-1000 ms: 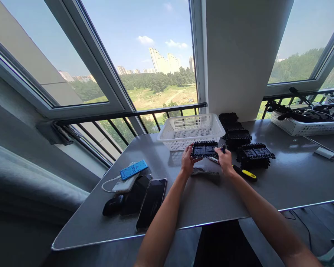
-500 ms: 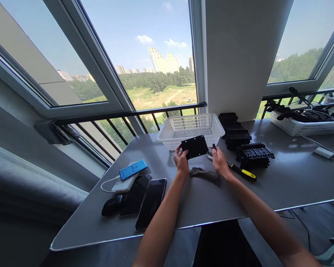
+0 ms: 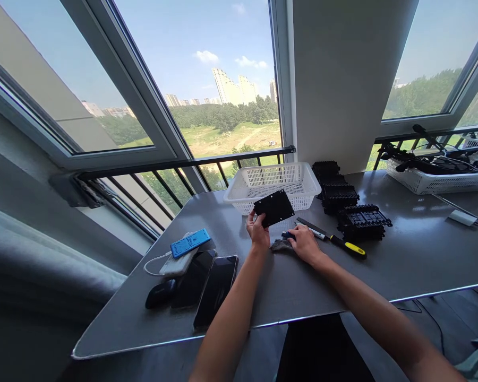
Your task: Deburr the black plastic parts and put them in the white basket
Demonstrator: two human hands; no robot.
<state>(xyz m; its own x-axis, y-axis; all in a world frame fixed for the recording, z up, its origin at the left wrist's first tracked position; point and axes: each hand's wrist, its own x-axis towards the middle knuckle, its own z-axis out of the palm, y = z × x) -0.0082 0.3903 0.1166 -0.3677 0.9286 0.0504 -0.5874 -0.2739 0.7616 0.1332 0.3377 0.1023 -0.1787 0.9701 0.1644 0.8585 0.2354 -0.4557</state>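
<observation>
Blue device point(image 3: 199, 238) bearing dark characters point(image 3: 185, 245), too small to read, no legible text elsewhere

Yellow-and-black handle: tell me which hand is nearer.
Right. The right hand is just left of the handle; the left hand, holding the black plate, is farther left.

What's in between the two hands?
The head view shows a grey cloth on the table between the left hand and the right hand, plus a small dark-blue object that the right hand holds.

Cloth point(image 3: 279, 245), basket point(image 3: 241, 205) on gray table point(image 3: 295, 297)
</observation>
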